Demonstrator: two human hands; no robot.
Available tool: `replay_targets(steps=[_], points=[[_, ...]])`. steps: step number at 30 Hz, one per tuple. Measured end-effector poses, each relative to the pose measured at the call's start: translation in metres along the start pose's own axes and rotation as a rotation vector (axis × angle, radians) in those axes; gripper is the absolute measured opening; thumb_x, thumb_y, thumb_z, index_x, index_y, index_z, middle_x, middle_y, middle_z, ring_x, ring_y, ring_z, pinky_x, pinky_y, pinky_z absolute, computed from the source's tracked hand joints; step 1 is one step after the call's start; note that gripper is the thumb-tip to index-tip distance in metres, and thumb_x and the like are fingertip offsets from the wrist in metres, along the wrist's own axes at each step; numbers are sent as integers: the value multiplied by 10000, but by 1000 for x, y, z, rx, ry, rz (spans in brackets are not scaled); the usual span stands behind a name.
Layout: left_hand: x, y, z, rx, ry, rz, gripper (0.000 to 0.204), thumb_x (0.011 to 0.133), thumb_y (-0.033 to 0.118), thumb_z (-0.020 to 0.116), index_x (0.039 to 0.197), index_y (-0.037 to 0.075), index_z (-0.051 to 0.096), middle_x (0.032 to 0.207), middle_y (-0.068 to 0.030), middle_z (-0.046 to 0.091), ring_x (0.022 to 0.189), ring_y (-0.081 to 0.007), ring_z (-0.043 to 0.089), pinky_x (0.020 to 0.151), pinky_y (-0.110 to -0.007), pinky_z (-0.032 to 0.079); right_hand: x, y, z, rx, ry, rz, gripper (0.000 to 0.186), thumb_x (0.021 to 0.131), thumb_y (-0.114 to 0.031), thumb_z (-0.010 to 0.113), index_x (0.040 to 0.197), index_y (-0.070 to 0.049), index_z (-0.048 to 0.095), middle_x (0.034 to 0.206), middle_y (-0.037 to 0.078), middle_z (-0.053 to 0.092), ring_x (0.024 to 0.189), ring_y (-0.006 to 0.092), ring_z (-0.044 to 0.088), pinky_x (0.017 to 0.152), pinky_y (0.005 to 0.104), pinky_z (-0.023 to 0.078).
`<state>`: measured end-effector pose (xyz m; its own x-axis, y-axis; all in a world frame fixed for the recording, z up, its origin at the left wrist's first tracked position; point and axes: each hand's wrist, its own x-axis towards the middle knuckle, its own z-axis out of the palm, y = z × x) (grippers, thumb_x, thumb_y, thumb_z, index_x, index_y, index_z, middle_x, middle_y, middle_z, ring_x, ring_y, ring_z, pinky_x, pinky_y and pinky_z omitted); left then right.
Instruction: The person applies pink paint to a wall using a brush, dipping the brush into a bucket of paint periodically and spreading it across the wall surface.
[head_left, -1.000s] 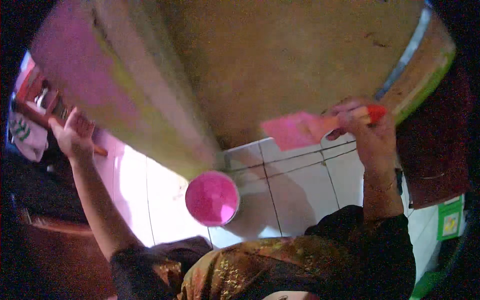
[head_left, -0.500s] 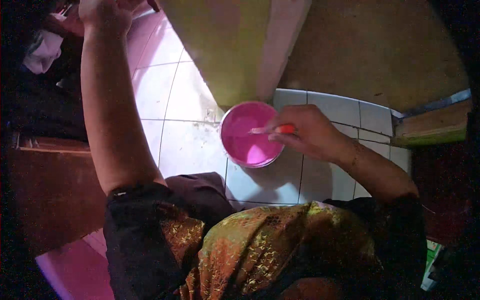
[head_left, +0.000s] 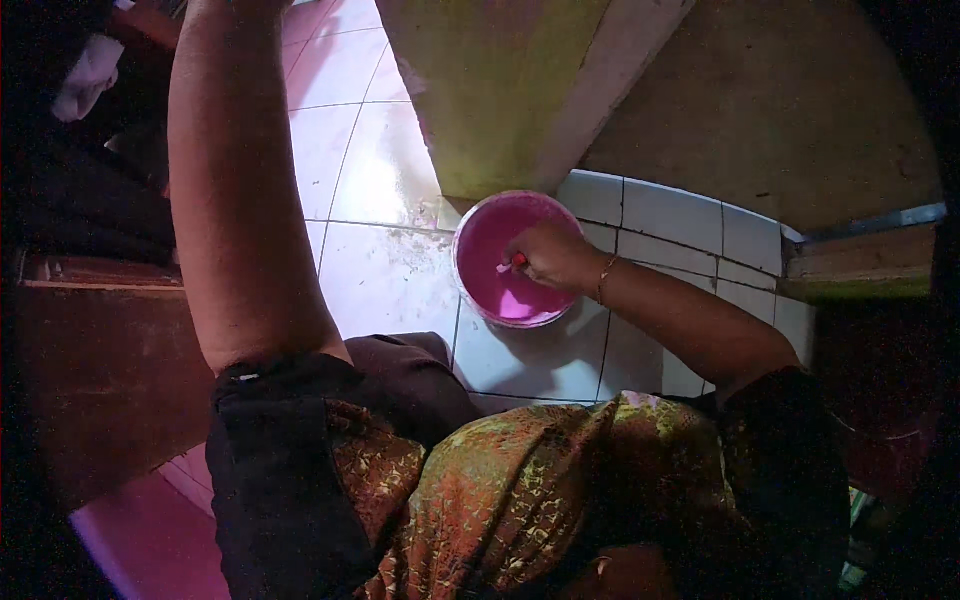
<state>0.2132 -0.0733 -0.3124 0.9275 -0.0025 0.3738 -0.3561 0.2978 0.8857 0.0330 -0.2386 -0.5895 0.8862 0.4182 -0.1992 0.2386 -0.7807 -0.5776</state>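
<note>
A round bucket point(head_left: 461, 270) with a pale rim stands on the floor tiles, with pink paint point(head_left: 522, 308) inside it. My right hand point(head_left: 552, 253) is closed over the bucket's mouth. Its fingers grip a small paintbrush point(head_left: 519, 260) with a red-orange handle, most of it hidden by the hand. A pale pink end of the brush shows beside the fingertips. Stretching up along the left side, my left forearm point(head_left: 236, 170) runs out at the top edge, so its hand is out of sight.
Directly behind the bucket rises a yellowish-green panel point(head_left: 490, 90) with a pale edge. A brown board point(head_left: 780, 110) stands at the far right. Brown wooden furniture point(head_left: 110, 370) is at the left, with a whitish cloth point(head_left: 90, 78) above it. White tiles point(head_left: 375, 275) carry dark specks.
My right hand has moved left and down into the bucket's mouth with the paintbrush. My left arm has reached farther up, taking its hand out of view. The whole view has shifted slightly.
</note>
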Motion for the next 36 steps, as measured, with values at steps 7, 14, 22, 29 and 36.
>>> replay_targets(steps=[7, 14, 22, 29, 36], points=[[2, 6, 6, -8, -28, 2, 830, 889, 633, 98, 799, -39, 576, 731, -166, 623, 637, -266, 577, 672, -404, 463, 4, 28, 20, 60, -123, 45, 186, 748, -79, 616, 919, -53, 683, 900, 166, 658, 853, 313, 627, 755, 393, 482], [4, 5, 5, -7, -40, 4, 837, 887, 635, 95, 804, -44, 577, 737, -169, 624, 641, -265, 580, 671, -401, 464, 7, 18, 8, 92, -75, 54, 228, 749, -41, 571, 948, -63, 679, 880, 171, 655, 837, 315, 628, 754, 403, 476], [7, 4, 5, -19, -79, 14, 846, 885, 638, 92, 810, -50, 578, 743, -174, 625, 645, -264, 582, 670, -398, 465, -3, 22, 13, 11, -198, 57, 201, 745, -69, 579, 926, -49, 663, 890, 172, 646, 819, 329, 620, 756, 415, 467], [1, 9, 8, -39, -22, -1, 854, 884, 640, 87, 806, -50, 585, 731, -171, 622, 636, -262, 576, 663, -393, 462, -39, -57, -70, 198, 112, 118, 177, 779, -179, 667, 893, -45, 641, 809, 134, 645, 751, 301, 620, 699, 377, 481], [4, 10, 7, -79, -27, -48, 819, 885, 646, 140, 739, -23, 589, 707, -154, 626, 638, -250, 579, 654, -361, 469, -77, -43, -56, 17, -23, 274, 162, 795, -102, 648, 945, -55, 607, 863, 111, 623, 825, 246, 618, 713, 348, 486]])
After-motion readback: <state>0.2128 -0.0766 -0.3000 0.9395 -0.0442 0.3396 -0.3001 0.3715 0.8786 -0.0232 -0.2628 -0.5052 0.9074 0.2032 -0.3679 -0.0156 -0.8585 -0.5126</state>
